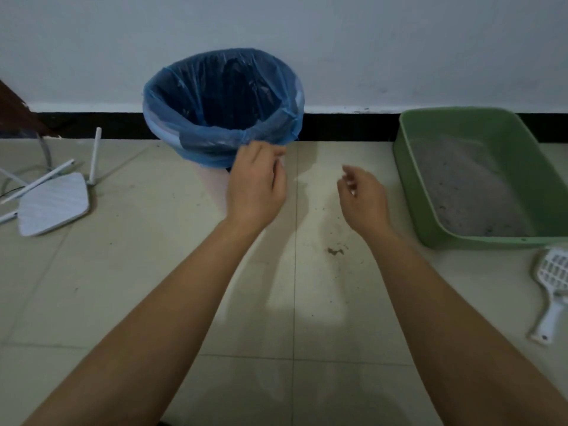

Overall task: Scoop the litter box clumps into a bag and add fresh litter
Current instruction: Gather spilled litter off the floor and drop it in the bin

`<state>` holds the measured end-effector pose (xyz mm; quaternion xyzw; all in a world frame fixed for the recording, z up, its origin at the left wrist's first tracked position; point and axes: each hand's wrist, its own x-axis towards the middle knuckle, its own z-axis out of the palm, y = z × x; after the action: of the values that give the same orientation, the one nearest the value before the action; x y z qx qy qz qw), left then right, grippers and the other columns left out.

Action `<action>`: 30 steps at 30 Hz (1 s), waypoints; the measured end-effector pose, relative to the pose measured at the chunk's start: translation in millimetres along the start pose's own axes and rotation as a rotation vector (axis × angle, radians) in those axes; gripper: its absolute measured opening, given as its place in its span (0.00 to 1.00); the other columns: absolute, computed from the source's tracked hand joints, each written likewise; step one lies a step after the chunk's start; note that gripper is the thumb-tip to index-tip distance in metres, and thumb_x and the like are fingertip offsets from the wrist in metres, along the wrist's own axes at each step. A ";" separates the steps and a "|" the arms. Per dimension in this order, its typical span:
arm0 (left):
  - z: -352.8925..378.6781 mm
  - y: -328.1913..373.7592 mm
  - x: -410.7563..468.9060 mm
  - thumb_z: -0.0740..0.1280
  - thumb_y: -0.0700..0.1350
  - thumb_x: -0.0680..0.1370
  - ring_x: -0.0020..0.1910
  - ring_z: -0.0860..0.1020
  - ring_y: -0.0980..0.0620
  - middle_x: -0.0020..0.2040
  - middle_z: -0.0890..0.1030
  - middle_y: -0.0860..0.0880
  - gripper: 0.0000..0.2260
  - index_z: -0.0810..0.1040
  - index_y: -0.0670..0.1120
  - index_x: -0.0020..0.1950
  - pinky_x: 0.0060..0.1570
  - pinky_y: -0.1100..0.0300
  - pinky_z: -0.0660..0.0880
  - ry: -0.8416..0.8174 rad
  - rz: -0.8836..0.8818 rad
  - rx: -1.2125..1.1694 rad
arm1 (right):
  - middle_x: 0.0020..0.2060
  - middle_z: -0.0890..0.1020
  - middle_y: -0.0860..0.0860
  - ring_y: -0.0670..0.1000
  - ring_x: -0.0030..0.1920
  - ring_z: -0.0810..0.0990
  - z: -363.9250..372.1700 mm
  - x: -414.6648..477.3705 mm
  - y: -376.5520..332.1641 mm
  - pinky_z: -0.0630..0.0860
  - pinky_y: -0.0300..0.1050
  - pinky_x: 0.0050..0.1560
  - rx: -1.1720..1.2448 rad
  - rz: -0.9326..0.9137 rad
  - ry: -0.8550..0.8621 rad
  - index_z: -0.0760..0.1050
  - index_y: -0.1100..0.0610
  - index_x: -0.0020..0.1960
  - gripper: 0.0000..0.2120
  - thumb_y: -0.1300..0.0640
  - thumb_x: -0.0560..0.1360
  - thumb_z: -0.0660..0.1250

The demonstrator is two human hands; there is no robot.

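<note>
Underfoot, pale floor tiles (pixel 123 287). Against the wall (pixel 399 41), round bin (pixel 163 130) lined with blue bag (pixel 221 96), mouth wide open. Well right of it, green litter box (pixel 412 167) holding grey litter (pixel 461 192). Far left, white router (pixel 53 204) lying flat. Left hand (pixel 256 182) at bag's front hem, fingers curled; gripping plastic or not, cannot tell. Right hand (pixel 362 195) hovering between bin and box, fingers loosely bent, holding nothing. White scoop (pixel 553 290) on floor just before box's near right corner. Dark crumbs (pixel 335 250) below right wrist.
</note>
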<state>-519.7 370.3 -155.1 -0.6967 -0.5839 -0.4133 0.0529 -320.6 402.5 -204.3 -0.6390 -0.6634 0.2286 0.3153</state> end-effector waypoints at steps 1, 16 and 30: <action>9.3 0.6 -15.2 0.64 0.37 0.78 0.51 0.74 0.48 0.50 0.78 0.44 0.09 0.79 0.40 0.56 0.51 0.65 0.66 -0.083 -0.040 -0.020 | 0.59 0.79 0.52 0.47 0.53 0.77 3.6 -11.3 18.4 0.70 0.40 0.54 -0.021 0.052 -0.011 0.73 0.55 0.70 0.17 0.54 0.82 0.61; 75.3 -12.2 -155.4 0.54 0.38 0.80 0.79 0.48 0.44 0.81 0.45 0.45 0.29 0.49 0.42 0.80 0.74 0.47 0.53 -1.203 -0.086 0.369 | 0.79 0.39 0.58 0.61 0.79 0.38 52.5 -123.2 121.5 0.40 0.60 0.76 -0.573 0.147 -0.432 0.44 0.52 0.81 0.32 0.38 0.82 0.43; 84.9 -41.6 -159.0 0.58 0.39 0.74 0.65 0.72 0.39 0.70 0.75 0.47 0.22 0.79 0.44 0.67 0.59 0.47 0.70 -0.902 -0.139 0.075 | 0.78 0.57 0.54 0.58 0.77 0.50 64.2 -98.0 129.8 0.46 0.57 0.74 -0.491 0.076 -0.328 0.62 0.39 0.77 0.26 0.36 0.80 0.47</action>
<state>-508.0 308.0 -329.0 -0.7640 -0.6083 -0.0498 -0.2093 -276.4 321.9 -353.1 -0.6751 -0.7165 0.1730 0.0310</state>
